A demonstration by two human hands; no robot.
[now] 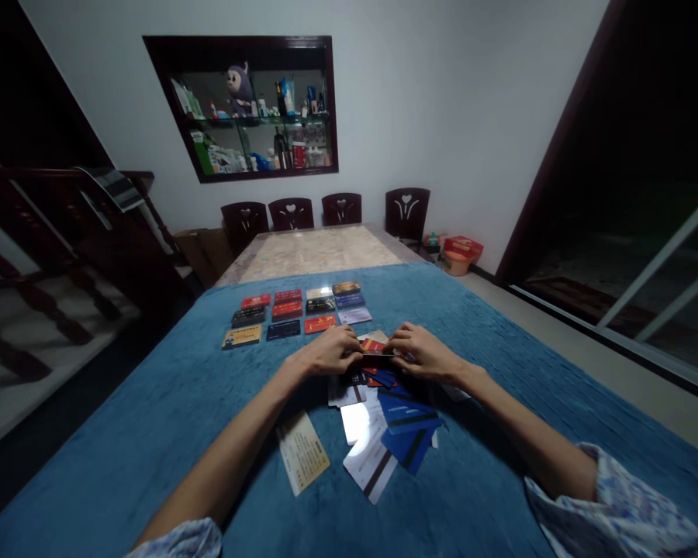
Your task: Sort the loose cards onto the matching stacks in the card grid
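Both my hands meet over a loose pile of plastic cards [378, 422] on a blue cloth [151, 434]. My left hand [329, 353] and my right hand [422, 350] each pinch an end of a dark card [378, 356], held flat just above the pile. Beyond my hands, several cards [299, 311] lie in neat rows, red, black, blue and yellow ones among them. One pale yellow card [302, 452] lies apart, near my left forearm.
The blue cloth covers the near part of a long table [317, 252]. Several dark chairs [340, 208] stand at its far end below a wall niche [256, 108] full of bottles and a plush toy. A staircase [63, 256] rises at left; a glass door [645, 287] is at right.
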